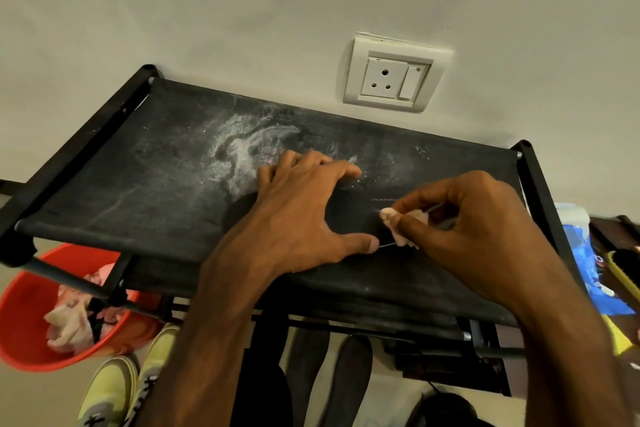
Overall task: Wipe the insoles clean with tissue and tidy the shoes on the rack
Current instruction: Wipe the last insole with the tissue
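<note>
1. Left hand (304, 211): fingers spread and fairly straight, pressing down on a dark insole (346, 218) to pin it; nothing gripped.
2. Right hand (478, 229): thumb and fingertips pinch a small wad of tissue (398, 222), which touches the insole's right part.
3. Insole: lies on the top shelf (138, 184) of the rack, right of centre and toward the near edge. It is black on black fabric, so its outline is hard to trace.
4. Top shelf: carries a pale dusty smear left of the hands, toward the far side.
5. Orange bucket (24, 315): near left on the floor, holding crumpled tissues (69, 326), which suggests some wiping is already done.
6. Yellow-green shoes (114, 388): on the floor, near left, off the rack.
7. Dark shoes (329, 367): a pair low down under the rack's near edge.
8. Progress, by my reckoning: wiping is under way on this insole. Refitting it and tidying the shoes appear still to do. How many insoles remain cannot be told.
</note>
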A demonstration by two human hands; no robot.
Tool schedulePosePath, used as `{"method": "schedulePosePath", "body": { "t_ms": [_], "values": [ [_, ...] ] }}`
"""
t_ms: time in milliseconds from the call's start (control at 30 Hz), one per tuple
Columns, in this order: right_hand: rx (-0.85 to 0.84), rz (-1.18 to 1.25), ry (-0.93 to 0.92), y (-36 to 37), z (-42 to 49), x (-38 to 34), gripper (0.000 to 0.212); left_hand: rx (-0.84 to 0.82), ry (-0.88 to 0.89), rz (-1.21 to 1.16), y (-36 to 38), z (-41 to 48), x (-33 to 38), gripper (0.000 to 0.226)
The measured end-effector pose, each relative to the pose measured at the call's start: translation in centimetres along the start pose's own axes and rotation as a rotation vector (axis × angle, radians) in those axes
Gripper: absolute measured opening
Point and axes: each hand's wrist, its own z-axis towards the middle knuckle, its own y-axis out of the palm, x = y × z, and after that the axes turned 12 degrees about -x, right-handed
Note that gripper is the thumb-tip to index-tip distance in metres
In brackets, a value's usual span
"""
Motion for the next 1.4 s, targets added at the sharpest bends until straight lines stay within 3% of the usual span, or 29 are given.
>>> {"method": "schedulePosePath", "body": {
  "t_ms": [133, 367, 767, 1133, 1233, 1400],
  "values": [
    [0.007, -0.034, 0.014, 1.1, 0.5, -0.3, 0.003, 0.030, 0.021, -0.015, 1.2, 0.8, 0.0, 0.082],
    [-0.071, -0.101, 0.059, 1.5, 0.9, -0.4, 0.014, 0.064, 0.030, -0.057, 1.7, 1.3, -0.6, 0.079],
    [0.312, 0.079, -0.028, 4.3, 3.4, -0.4, 0.013, 0.033, 0.022, -0.032, 1.8, 1.3, -0.7, 0.075],
    [-0.102, -0.004, 0.189, 1.0, 0.9, -0.4, 0.017, 0.054, 0.012, -0.087, 1.8, 1.4, -0.5, 0.076],
    [0.013, 0.013, 0.163, 1.7, 1.3, -0.2, 0.015, 0.045, 0.014, -0.076, 1.8, 1.3, -0.6, 0.077],
    [0.373, 0.092, 0.063, 4.1, 3.2, 0.1, 0.007, 0.038, 0.016, -0.065, 1.9, 1.3, -0.5, 0.076]
  ]
}}
